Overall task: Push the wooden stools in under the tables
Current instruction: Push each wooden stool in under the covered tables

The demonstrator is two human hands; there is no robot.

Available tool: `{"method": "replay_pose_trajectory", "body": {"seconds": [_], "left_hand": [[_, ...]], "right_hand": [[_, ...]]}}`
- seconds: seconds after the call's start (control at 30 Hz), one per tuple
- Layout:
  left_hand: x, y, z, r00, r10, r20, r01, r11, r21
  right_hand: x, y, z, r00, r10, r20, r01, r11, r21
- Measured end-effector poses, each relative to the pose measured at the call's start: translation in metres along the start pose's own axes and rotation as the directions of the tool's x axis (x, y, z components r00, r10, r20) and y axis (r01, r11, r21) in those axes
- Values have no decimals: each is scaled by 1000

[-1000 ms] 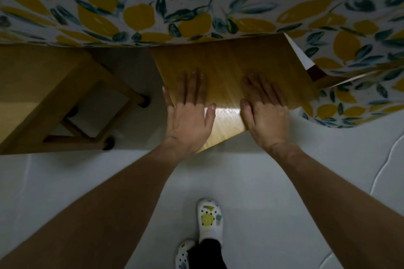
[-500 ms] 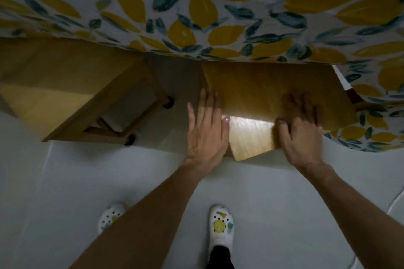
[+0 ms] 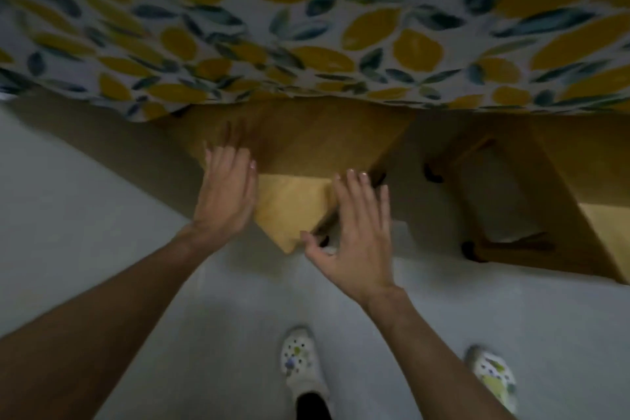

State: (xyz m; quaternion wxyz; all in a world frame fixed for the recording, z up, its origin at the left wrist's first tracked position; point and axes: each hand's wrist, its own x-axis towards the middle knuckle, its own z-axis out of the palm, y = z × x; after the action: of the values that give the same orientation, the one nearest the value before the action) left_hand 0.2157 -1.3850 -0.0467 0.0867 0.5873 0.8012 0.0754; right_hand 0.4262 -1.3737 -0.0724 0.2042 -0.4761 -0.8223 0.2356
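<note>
A wooden stool point(image 3: 293, 211) stands in front of me, its far half in shadow under the table's lemon-print cloth point(image 3: 306, 44) and its near corner sticking out in the light. My left hand point(image 3: 225, 194) lies flat along the seat's left edge with the fingers pointing under the table. At the seat's right edge is my right hand point(image 3: 358, 235), fingers spread and thumb by the near corner. Neither hand grips anything. A second wooden stool point(image 3: 603, 232) stands to the right, partly under the cloth, with its legs and black feet showing.
The cloth hangs over the table edge across the whole top of the view. The floor point(image 3: 102, 232) is pale grey. My two white patterned shoes point(image 3: 300, 365) point(image 3: 491, 375) stand below the stools.
My view has swung left. Both hands have left the stool they were pressing, now at the right, and come to the stool on its left. My feet have shifted.
</note>
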Motion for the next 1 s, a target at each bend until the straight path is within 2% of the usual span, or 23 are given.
{"method": "replay_pose_trajectory", "body": {"seconds": [0.13,0.23,0.4,0.7,0.83,1.0], "left_hand": [[23,-60,0,977,177,117,-184,981,55],[37,-76,15,984,130,124,-137,989,57],[39,-81,35,992,120,35,-123,989,83],[35,-79,38,993,116,22,-117,991,70],[21,-72,40,998,51,30,-53,994,99],[-12,-55,39,998,-60,-4,60,997,49]], "right_hand": [[21,-61,56,997,16,77,-9,996,-92],[29,-73,78,991,74,112,-45,969,-241],[28,-66,86,986,44,160,29,903,-430],[26,-61,76,980,-5,199,97,886,-453],[20,-55,68,970,-41,238,145,887,-438],[10,-40,51,938,-120,325,264,857,-444]]}}
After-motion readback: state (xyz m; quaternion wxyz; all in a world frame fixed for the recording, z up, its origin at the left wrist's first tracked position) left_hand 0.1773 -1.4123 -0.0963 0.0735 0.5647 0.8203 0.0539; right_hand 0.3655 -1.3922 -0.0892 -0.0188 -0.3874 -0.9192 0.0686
